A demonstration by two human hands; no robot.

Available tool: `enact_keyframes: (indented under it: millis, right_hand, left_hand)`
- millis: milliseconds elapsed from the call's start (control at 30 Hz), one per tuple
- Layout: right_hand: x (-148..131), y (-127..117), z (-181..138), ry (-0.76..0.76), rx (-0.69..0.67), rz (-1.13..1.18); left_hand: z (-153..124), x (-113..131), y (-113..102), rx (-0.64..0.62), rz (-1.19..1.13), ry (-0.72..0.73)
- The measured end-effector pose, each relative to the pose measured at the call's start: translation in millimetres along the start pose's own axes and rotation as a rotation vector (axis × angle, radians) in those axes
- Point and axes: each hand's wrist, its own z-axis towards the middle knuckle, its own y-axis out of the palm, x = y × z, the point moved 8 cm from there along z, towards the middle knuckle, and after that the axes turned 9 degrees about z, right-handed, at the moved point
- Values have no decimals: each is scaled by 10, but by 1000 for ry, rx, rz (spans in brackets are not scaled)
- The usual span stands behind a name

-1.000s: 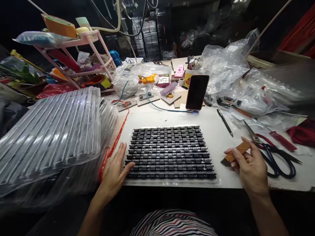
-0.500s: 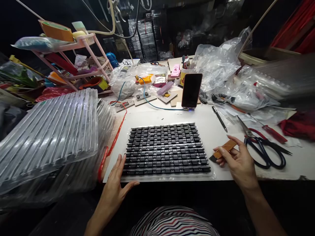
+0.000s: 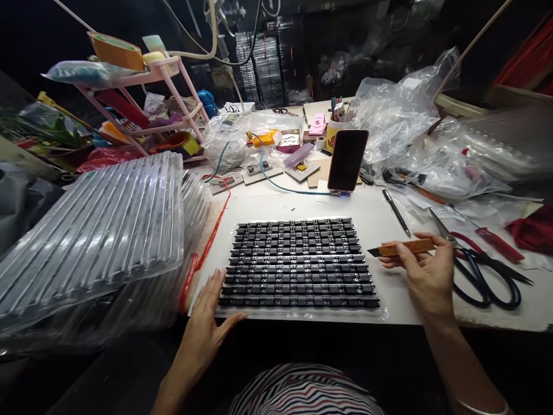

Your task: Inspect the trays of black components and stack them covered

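Observation:
In front of me lies a clear plastic tray [image 3: 384, 311] with rows of black electronic modules [image 3: 298, 265] in it. My left hand [image 3: 209, 320] rests at the tray's left front corner, fingers spread, thumb along the front edge. To the right of the tray, my right hand [image 3: 425, 271] grips a short brown-handled tool [image 3: 401, 248] between thumb and fingers. Its dark, slanted tip points left towards the modules, apart from them; whether it is a blade or a brush I cannot tell.
Stacked clear trays [image 3: 108, 225] stand on the left. Large scissors [image 3: 484, 271], a red-handled screwdriver [image 3: 501, 245] and a pen [image 3: 396, 213] lie to the right. A phone [image 3: 348, 160] stands upright behind, wired to a blue cable [image 3: 285, 189]. Plastic bags [image 3: 389, 115] crowd the back.
The brown-handled tool has turned from a slant to nearly level, its tip swinging up. My left hand stays at the tray corner. The whole view has shifted slightly.

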Motion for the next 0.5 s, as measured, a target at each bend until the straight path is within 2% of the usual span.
enact_keyframes:
  millis: [67, 167, 300, 500]
  right_hand:
    - [4, -148, -34, -3, 28, -80]
    - [119, -250, -134, 111, 1, -160]
    - [258, -184, -279, 239, -8, -58]
    - [263, -54, -264, 195, 10, 31]
  left_hand:
    - [1, -39, 1, -5, -11, -25]
    - [14, -82, -18, 10, -45, -57]
    - [51, -132, -62, 67, -131, -120]
    - [151, -191, -64, 132, -255, -196]
